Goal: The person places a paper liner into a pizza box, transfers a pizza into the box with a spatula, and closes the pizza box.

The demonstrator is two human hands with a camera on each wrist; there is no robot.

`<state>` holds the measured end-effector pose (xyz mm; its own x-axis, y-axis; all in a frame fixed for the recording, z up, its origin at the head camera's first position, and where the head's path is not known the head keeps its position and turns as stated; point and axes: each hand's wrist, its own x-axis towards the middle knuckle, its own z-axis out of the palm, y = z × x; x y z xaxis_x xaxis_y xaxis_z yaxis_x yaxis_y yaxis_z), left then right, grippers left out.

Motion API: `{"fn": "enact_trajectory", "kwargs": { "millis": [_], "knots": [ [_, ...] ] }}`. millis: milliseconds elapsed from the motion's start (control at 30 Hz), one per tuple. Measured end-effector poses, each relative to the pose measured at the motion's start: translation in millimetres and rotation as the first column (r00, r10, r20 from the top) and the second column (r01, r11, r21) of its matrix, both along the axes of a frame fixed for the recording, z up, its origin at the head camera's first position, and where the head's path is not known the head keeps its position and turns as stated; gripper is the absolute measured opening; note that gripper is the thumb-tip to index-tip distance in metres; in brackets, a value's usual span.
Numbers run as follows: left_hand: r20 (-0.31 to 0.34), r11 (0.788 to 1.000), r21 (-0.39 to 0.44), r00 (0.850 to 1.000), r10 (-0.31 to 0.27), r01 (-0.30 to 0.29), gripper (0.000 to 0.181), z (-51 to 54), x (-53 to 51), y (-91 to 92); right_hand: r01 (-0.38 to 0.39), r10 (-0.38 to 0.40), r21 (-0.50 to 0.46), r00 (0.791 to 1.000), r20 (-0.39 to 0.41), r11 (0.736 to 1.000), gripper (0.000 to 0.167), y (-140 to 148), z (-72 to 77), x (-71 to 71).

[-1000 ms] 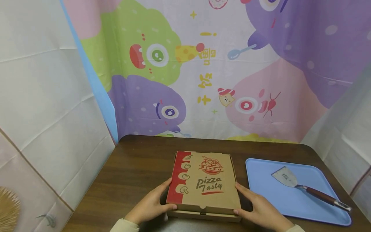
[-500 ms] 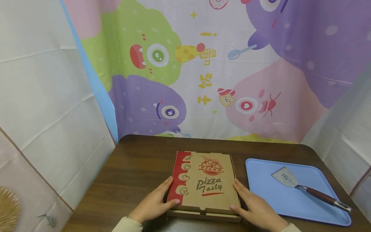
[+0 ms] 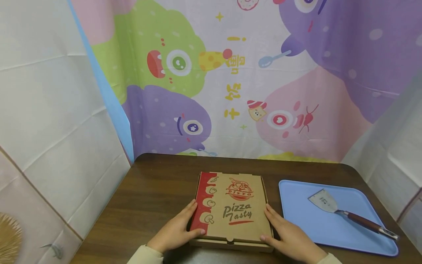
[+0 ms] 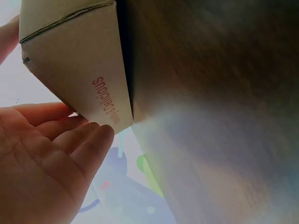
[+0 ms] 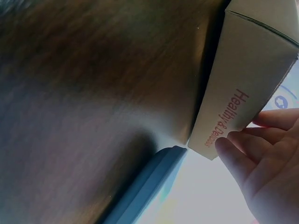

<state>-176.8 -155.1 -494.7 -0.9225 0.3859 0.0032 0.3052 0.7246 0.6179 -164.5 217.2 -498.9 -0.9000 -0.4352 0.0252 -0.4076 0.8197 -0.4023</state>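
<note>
A brown cardboard pizza box with a red strip lies on the table, its lid down. On its left side my left hand touches the box wall with its fingers; the thumb rests on the lid's front left corner. My right hand lies likewise along the right wall, thumb on the front right part of the lid. In the left wrist view, fingertips meet the printed side wall. The right wrist view shows the other hand's fingertips against the opposite printed wall. Both hands have fairly straight fingers. The box's contents are hidden.
To the right of the box lies a blue tray, and a spatula with a brown handle rests on it. The dark wooden table ends at a patterned curtain behind. White panels stand at both sides.
The front edge of the lid has come down slightly. Both thumbs have moved inward from the box's front corners onto the lid. The tray and spatula have stayed put.
</note>
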Motion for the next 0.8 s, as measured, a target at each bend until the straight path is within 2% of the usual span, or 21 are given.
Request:
{"fn": "enact_trajectory", "kwargs": {
  "millis": [233, 400, 600, 800],
  "knots": [
    [-0.005, 1.000, -0.013, 1.000, -0.002, 0.002, 0.097, 0.7, -0.5, 1.9, -0.015, 0.016, 0.025, 0.999, -0.030, 1.000, 0.089, 0.4, -0.9, -0.9],
    [-0.004, 1.000, -0.022, 1.000, -0.004, 0.004, 0.098, 3.4, -0.1, 4.0, -0.011, 0.011, 0.036, 1.000, -0.016, 0.999, 0.090, -0.2, 0.9, -0.8],
    [-0.005, 0.999, -0.032, 1.000, -0.001, 0.001, 0.099, 1.4, -1.1, 3.5, -0.003, 0.003, 0.036, 1.000, 0.003, 0.999, 0.091, -1.4, 1.7, -0.6],
    [-0.002, 1.000, -0.030, 1.000, 0.004, -0.004, 0.097, 1.0, -1.1, 1.8, -0.012, 0.012, 0.027, 1.000, -0.014, 1.000, 0.091, -2.0, 2.4, -1.5]
  ]
}}
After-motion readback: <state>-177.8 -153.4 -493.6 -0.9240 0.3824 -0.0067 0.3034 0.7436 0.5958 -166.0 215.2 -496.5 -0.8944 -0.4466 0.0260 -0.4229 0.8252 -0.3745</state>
